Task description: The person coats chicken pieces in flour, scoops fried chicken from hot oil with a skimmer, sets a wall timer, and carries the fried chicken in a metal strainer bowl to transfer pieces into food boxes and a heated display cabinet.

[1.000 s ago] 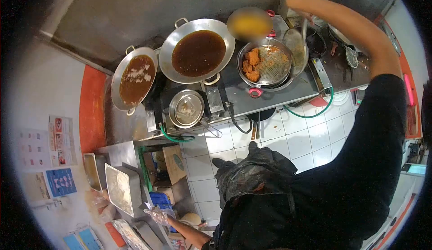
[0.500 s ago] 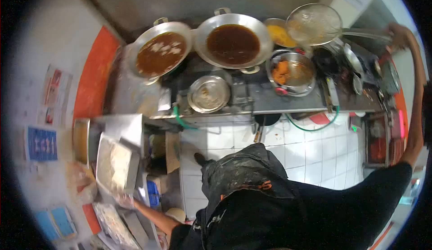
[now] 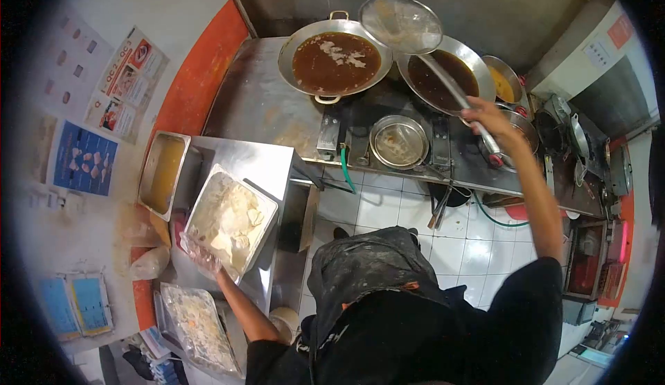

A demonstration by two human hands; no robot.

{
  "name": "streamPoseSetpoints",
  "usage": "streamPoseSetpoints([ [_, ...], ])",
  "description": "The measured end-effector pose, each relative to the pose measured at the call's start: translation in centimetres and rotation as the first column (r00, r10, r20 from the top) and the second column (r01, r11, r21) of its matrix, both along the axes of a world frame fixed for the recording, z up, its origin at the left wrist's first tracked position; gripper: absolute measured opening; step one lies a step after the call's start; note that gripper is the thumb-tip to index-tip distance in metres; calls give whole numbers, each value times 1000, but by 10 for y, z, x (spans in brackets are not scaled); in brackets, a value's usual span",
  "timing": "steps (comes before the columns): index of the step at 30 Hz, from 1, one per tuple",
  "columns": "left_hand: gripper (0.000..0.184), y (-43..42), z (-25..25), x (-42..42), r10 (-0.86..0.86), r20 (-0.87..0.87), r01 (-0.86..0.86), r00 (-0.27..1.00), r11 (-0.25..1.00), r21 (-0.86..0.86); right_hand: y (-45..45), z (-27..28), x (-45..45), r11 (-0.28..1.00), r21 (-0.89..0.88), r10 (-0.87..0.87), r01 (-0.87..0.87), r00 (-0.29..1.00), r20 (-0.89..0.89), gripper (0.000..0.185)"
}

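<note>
Silvery, round-meshed skimmer (image 3: pixel 400 24) is clasped by right hand (image 3: pixel 492 119); grip unclear for left hand (image 3: pixel 200 255).

One wok (image 3: pixel 287 59) is standing on the counter (image 3: pixel 242 101), left of another wok (image 3: pixel 485 80). The right hand (image 3: pixel 490 118) is holding a strainer (image 3: pixel 400 24), perhaps above the space between them. A small pan (image 3: pixel 398 149) is sitting before both. On the table (image 3: pixel 260 167) to the left, a tray (image 3: pixel 262 243) is lying right of a deep container (image 3: pixel 194 177), the left hand (image 3: pixel 201 254) resting at its near-left edge.
</note>
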State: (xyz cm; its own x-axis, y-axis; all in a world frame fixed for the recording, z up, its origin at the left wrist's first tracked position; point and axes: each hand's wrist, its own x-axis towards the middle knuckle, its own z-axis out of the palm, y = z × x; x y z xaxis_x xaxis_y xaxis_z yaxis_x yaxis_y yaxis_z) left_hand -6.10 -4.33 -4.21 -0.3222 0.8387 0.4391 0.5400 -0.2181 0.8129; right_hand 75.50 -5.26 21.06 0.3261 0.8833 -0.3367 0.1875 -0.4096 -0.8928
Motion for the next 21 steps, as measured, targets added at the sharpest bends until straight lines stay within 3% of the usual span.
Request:
streamPoseSetpoints([
  [5, 47, -40, 4, -7, -51, 9, 51, 999, 998, -38, 27, -44, -22, 995, 69, -54, 70, 978, -202, 37],
  [9, 46, -58, 10, -15, -122, 52, 125, 991, 990, -58, 22, -47, -5, 989, 61, -128, 137, 982, -136, 24],
  [12, 45, -50, -7, -30, -147, 142, 152, 979, 988, -26, 12, -41, 22, 996, 36, -78, 82, 993, -94, 18],
  [15, 43, -33, -25, -35, -155, 268, 152, 951, 988, 31, 5, -52, 28, 994, 24, -103, 104, 994, -35, 19],
  [21, 40, -23, -1, 22, 85, 86, -82, 993, 996, -31, 3, -62, 25, 980, 18, -196, 200, 973, -119, 29],
])
